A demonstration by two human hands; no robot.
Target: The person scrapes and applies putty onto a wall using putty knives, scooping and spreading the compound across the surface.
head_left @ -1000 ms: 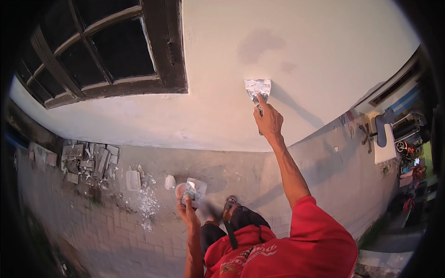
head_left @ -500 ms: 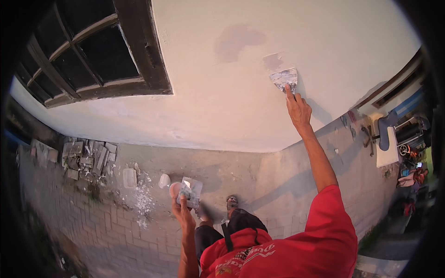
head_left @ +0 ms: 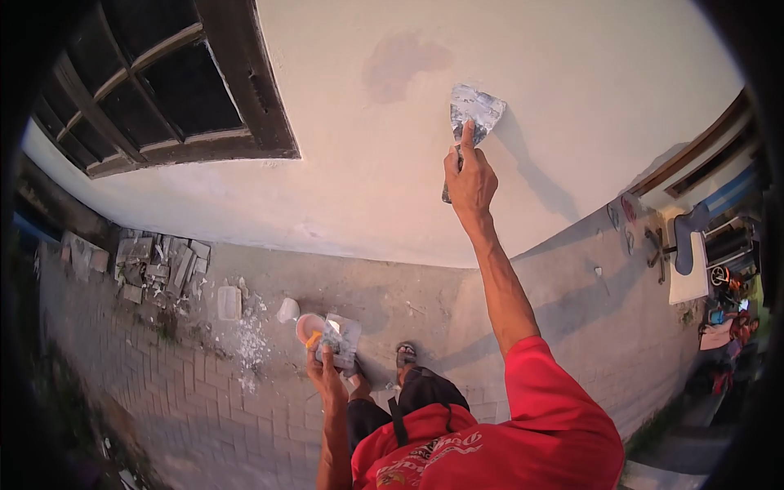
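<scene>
My right hand [head_left: 472,181] grips a putty knife [head_left: 476,108], with the index finger stretched along its blade. The broad blade, smeared with white and grey filler, lies at the pale wall [head_left: 359,180]. Left of it is a darker greyish patch [head_left: 404,65] on the wall. Low down, my left hand [head_left: 325,376] is closed on a flat metal plate [head_left: 347,333], with the thumb on top. An orange piece [head_left: 314,339] shows beside that hand; its kind is unclear. Just behind the plate is a pinkish bowl [head_left: 304,323], partly hidden.
A dark-framed window [head_left: 253,82] is at upper left. Broken tile pieces [head_left: 167,265] are piled along the wall base, with a white slab [head_left: 229,302] and pale crumbs [head_left: 251,339] nearby. A white lump [head_left: 287,309] lies near the bowl. A chair [head_left: 690,237] stands at right.
My right hand has moved left with the putty knife, turning the blade and covering the small grey patch beside it. My left hand still holds the plate; the orange piece has come into sight.
</scene>
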